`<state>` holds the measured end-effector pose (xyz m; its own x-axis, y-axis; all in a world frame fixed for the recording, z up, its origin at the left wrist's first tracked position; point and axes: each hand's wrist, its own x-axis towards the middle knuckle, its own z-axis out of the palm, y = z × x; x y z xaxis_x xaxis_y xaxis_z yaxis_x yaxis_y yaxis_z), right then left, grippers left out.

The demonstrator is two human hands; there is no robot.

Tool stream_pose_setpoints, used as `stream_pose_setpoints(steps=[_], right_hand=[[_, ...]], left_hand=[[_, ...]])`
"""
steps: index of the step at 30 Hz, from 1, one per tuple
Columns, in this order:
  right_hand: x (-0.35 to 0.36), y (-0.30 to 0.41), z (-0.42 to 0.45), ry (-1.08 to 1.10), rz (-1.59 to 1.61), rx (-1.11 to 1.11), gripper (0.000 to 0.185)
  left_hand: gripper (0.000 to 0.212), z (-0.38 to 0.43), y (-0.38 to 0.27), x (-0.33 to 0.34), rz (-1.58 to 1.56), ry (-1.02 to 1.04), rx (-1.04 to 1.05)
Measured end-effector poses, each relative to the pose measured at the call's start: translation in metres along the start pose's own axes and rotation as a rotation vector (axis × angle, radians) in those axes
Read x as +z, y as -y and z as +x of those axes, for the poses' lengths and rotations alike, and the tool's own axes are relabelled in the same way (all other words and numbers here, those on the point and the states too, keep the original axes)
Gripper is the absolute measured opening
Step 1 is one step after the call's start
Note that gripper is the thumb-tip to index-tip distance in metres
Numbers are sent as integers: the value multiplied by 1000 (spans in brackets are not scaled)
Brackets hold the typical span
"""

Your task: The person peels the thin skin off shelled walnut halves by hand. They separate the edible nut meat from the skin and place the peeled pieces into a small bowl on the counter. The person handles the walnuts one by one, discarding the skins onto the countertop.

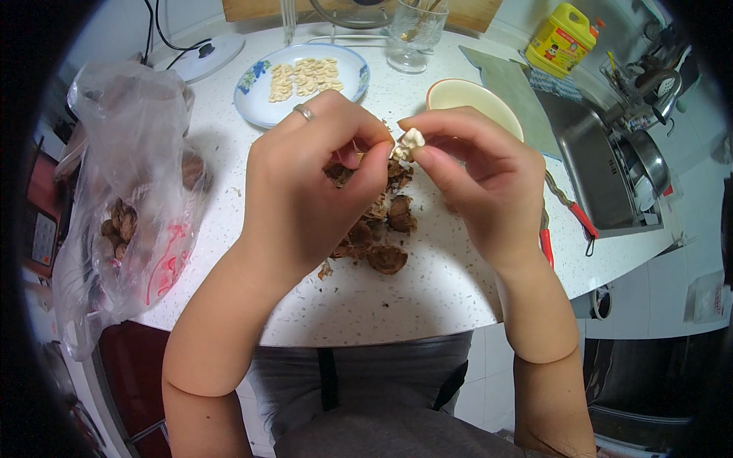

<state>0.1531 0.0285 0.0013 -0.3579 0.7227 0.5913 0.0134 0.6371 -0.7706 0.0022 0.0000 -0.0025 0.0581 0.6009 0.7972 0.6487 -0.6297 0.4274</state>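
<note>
A pale peeled walnut kernel piece [410,143] is pinched between the thumb and fingertips of my right hand [481,177]. My left hand [320,177], with a ring on one finger, has its thumb and index fingertip pressed together at the kernel's left edge; whether it grips anything is hidden. Below both hands lies a pile of broken walnut shells [386,259] on the speckled white counter [378,320]. Behind my left hand, peeled kernels [306,77] sit in rows on a white oval plate with a blue rim [252,106]. A cream bowl [472,94] stands behind my right hand.
A clear plastic bag [143,166] with whole walnuts [121,226] stands at left. Red-handled pliers or a similar tool [583,220] lie at right beside the steel sink [595,166]. At the back are a glass goblet [418,34], a green cloth [515,97] and a yellow jug [562,40].
</note>
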Motion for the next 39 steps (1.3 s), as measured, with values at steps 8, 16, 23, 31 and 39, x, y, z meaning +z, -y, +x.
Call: stream_pose_setpoints(steps=[8, 16, 23, 31, 39], right_hand=[[-7, 1, 3, 52, 461, 260, 22], [-7, -1, 3, 55, 501, 244, 22], [-4, 3, 1, 51, 442, 180, 21], [-3, 3, 0, 36, 327, 140, 20], [-2, 3, 0, 58, 233, 133, 18]], left_hand=[[5, -3, 2, -4, -137, 76, -191], [4, 0, -7, -4, -335, 27, -321], [8, 0, -10, -7, -215, 93, -209], [9, 0, -3, -6, 12, 30, 52], [10, -1, -6, -7, 50, 44, 87]])
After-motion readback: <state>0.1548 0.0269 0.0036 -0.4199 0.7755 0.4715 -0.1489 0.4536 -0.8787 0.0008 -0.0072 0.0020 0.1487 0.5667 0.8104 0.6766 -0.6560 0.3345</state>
